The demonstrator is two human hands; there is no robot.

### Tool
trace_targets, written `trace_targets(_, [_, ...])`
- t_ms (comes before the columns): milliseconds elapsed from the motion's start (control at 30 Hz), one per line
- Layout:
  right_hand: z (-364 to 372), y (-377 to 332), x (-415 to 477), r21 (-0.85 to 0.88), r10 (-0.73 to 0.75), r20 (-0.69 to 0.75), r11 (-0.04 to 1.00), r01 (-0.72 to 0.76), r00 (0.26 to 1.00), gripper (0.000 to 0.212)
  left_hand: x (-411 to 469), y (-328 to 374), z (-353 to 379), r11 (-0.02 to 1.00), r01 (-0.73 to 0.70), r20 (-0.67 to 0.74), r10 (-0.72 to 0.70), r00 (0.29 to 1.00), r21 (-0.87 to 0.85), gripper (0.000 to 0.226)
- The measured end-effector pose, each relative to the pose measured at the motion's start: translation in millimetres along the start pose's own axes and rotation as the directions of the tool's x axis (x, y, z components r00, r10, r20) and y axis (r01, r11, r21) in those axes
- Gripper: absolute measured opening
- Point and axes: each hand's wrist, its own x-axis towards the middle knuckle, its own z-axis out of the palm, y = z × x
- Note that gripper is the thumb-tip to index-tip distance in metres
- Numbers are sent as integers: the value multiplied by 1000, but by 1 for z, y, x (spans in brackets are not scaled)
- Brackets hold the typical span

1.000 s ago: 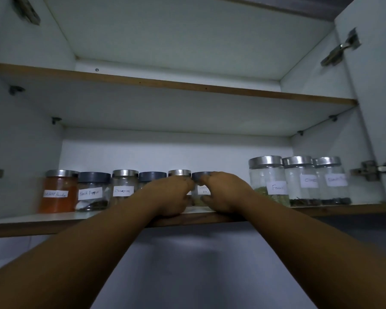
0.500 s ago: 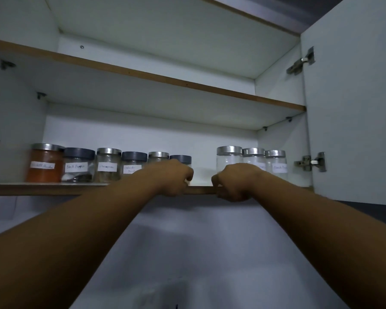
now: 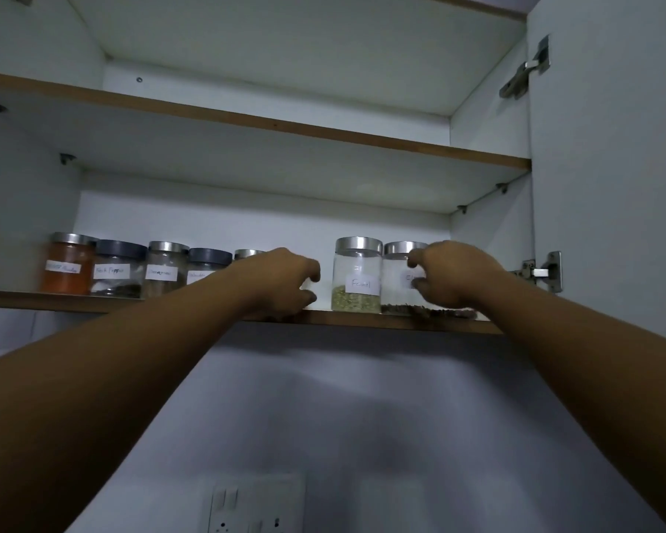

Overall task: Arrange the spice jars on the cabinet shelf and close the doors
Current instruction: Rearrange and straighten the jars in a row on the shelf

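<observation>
Both arms reach up to the shelf (image 3: pixel 362 321), where the right hand (image 3: pixel 448 277) curls around a silver-lidded jar (image 3: pixel 398 278) just right of the fennel jar (image 3: pixel 356 277), while the left hand (image 3: pixel 285 280), just left of it, is curled, holding I cannot tell what.

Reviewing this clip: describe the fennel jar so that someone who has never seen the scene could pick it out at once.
Look at the lower cabinet shelf, where a row of labelled spice jars stands. The fennel jar stands between the left hand and the right hand. It is clear glass with a silver lid, has pale green seeds at the bottom, and is the only jar standing fully unobstructed between the hands.
</observation>
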Motion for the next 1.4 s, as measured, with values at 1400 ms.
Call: trace_targets(1400, [61, 3, 102, 246, 2, -9, 969, 0, 1000, 42, 156, 12, 49, 969, 128, -334, -194, 922, -211, 36])
